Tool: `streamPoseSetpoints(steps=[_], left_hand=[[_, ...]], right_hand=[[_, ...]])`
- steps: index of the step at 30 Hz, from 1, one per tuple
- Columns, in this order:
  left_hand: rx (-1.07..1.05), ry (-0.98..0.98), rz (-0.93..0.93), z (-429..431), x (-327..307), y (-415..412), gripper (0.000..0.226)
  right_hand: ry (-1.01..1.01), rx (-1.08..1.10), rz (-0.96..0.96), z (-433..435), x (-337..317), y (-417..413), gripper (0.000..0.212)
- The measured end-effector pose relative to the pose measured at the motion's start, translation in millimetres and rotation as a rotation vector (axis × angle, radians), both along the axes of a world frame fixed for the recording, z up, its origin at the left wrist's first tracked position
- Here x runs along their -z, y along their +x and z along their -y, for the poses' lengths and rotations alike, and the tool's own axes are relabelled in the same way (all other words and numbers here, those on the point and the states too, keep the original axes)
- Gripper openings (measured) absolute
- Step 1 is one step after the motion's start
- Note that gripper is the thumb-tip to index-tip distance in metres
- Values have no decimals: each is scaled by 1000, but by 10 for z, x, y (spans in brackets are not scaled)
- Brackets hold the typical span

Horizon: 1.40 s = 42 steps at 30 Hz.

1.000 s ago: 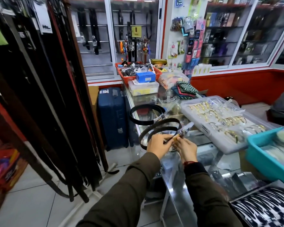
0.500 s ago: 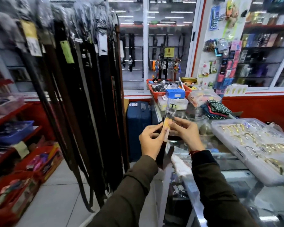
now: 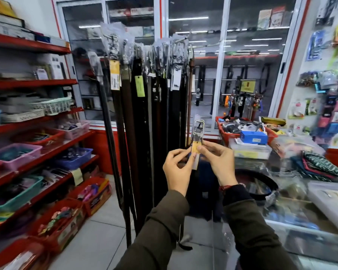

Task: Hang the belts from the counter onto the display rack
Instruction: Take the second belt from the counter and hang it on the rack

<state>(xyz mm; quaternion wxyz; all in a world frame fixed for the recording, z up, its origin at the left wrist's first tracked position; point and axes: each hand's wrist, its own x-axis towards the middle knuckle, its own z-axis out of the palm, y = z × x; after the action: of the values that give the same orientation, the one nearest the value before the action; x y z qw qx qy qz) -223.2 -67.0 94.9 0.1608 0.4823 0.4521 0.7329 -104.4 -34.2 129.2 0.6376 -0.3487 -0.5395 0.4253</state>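
I hold a belt upright by its buckle end (image 3: 197, 131), which is wrapped in clear plastic with a yellow tag just below the metal buckle. My left hand (image 3: 177, 168) pinches it from the left and my right hand (image 3: 218, 162) from the right. The strap hangs down behind my hands, mostly hidden. Straight ahead stands the display rack (image 3: 150, 51), its hooks crowded with several dark hanging belts (image 3: 141, 133). Another black belt (image 3: 261, 184) lies coiled on the glass counter (image 3: 300, 217) to my right.
Red shelves (image 3: 33, 125) with baskets of small goods run along the left. A red basket (image 3: 228, 133) and a blue box (image 3: 253, 137) sit at the counter's far end, folded cloths (image 3: 318, 166) to the right. Glass cabinets line the back wall. Tiled floor lies below the rack.
Both hands lifted the belt's buckle end off the counter and raised it. My view swung left and up, so the rack now stands straight ahead.
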Motion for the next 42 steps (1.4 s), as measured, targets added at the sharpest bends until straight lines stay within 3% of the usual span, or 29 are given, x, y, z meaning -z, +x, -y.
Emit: streamPoseSetpoints(steps=[5,17,23,31,42], left_hand=[[156,1,140,-63,-250,-228,28],[88,69,204,-178,-912,-1004,26],[51,131,283,-78,-1506,-1426,17],[-88,230,229,12,-2141,-1832,28],[-161,193,238,-110,-2389,-2152,26]], right_hand=[[63,-108,-49,-80,-197,-201,29],[121,-422,-56,-188,-812,-954,24],[230,-448,-51,-210,-1381,-1447,31],[242,-533,-125,-173,-2042,-1973,31],[181,-523,-2,-312,-2377,-2263,29]])
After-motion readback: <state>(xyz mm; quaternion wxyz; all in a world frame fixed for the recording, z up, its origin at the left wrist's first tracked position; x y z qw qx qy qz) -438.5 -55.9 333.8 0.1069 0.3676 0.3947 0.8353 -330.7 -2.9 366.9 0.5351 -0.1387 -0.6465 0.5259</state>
